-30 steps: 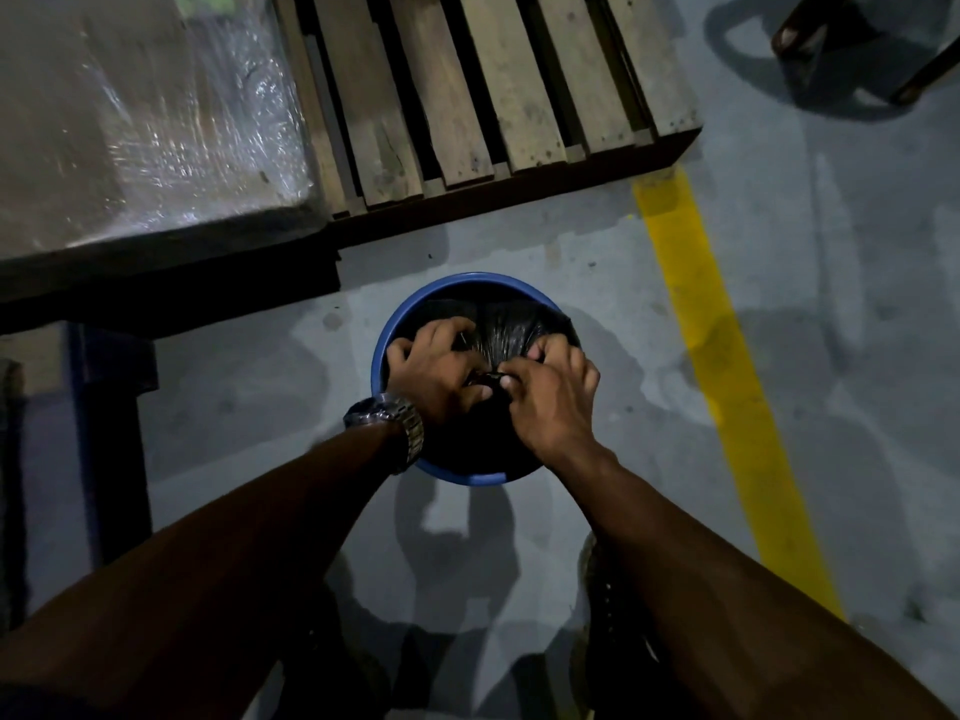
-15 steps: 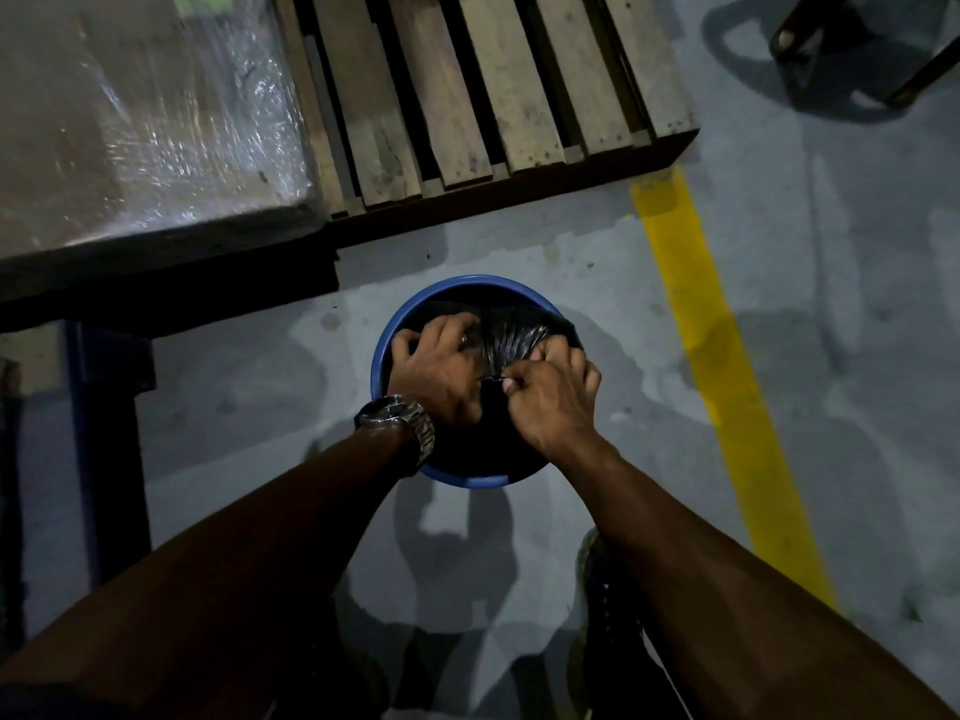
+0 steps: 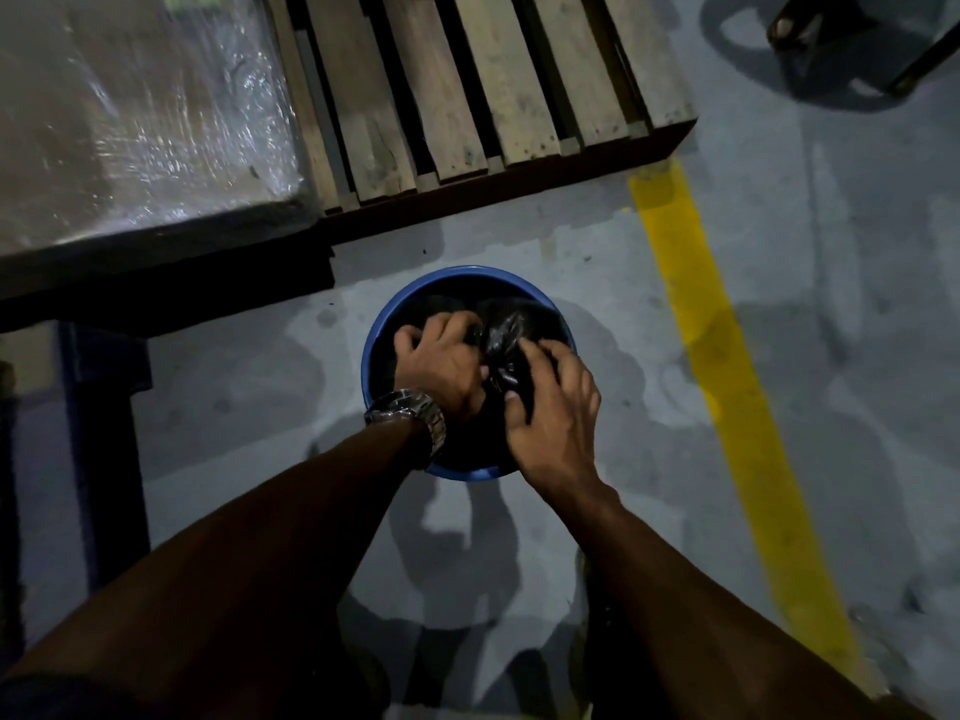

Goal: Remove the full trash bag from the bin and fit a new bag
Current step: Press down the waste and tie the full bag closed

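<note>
Both hands meet over the blue bin (image 3: 375, 324), left hand (image 3: 441, 363) and right hand (image 3: 553, 423) curled round the gathered neck of the black bag (image 3: 506, 337) between them, so lifting means pulling straight up.

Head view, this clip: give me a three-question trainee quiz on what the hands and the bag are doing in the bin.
1. True or false: the black trash bag has already been lifted clear of the blue bin.
2. Which wrist wears the metal watch? A. left B. right C. neither
3. Fill in: the yellow floor line runs on the bin's ____ side, from the person's view.

Key
1. False. The bag sits inside the bin, its gathered top held between the left hand and the right hand, fingers curled into the plastic.
2. A.
3. Right; the wooden pallet lies beyond the bin.
</note>
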Demonstrator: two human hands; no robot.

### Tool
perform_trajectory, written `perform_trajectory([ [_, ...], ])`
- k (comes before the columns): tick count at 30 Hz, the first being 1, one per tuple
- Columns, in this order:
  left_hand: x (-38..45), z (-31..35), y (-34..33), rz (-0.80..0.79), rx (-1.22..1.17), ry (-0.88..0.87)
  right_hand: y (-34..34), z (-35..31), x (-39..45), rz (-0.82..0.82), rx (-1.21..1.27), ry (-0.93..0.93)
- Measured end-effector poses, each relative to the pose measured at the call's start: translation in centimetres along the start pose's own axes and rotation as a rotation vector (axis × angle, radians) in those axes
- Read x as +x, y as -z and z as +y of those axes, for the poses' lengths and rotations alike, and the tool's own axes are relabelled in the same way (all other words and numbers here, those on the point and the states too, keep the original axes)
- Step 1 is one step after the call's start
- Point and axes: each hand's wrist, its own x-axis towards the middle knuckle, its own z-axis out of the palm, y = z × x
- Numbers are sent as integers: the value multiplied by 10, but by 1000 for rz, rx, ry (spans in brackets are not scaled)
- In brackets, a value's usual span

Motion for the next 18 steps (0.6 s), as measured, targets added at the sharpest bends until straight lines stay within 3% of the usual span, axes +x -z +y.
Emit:
perform_trajectory([
  [6,7,7,7,131,-225,272,1,7,0,137,113,-122],
  [10,9,16,7,52,-179,231,1,20,-4,120,111,-225],
  [18,12,19,13,55,-181,269,-10,38,-13,5,128,-296],
])
